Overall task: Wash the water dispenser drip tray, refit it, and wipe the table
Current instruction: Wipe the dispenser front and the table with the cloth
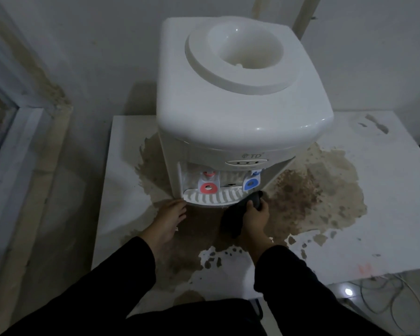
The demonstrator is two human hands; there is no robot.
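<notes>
We see the drip tray sitting in its slot at the foot of the water dispenser, its long side running left to right. It lies just ahead of both hands. Our left hand has an open grip, fingertips touching the tray's left corner. Our right hand grips a dark cloth by the right corner. One tray, one cloth, two taps. The desk looks stained, maybe wet.
</notes>
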